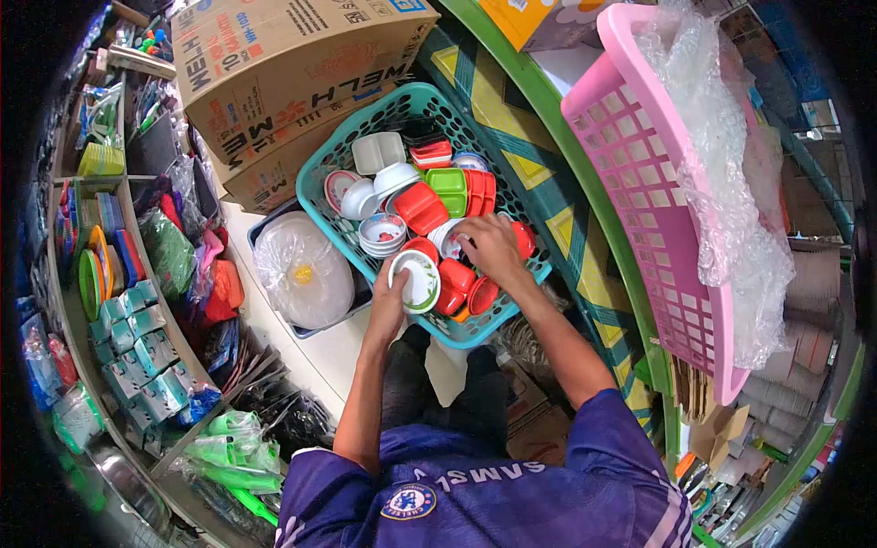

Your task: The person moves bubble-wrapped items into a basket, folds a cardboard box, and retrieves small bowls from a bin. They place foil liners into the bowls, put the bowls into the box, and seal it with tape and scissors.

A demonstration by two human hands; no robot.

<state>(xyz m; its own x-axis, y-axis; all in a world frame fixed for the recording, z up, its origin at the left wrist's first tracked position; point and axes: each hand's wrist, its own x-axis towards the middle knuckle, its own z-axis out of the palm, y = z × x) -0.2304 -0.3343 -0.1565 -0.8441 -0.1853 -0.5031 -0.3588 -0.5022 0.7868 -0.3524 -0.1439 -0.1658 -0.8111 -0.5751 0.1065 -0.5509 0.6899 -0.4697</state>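
My left hand [387, 298] grips a small white bowl [416, 283] with a green pattern, its fingers and thumb at the rim, over the near side of a teal plastic basket [315, 224]. Inside the basket, my right hand [491, 247] has its fingers curled at the edge of some white bowls [445, 239]; its palm side is hidden. Around the hands lie red dishes [422, 208], a green divided dish [447, 188], stacked patterned bowls [382, 234] and a white divided dish [378, 152]. Red cups [481, 294] sit at the near end.
Large cardboard boxes [301, 73] stand beyond the basket. To its left is a plastic-wrapped round stack [303, 267] in a dark tub. A pink basket [662, 192] with bubble wrap [744, 247] rises at the right. Shelves of goods [137, 338] line the left.
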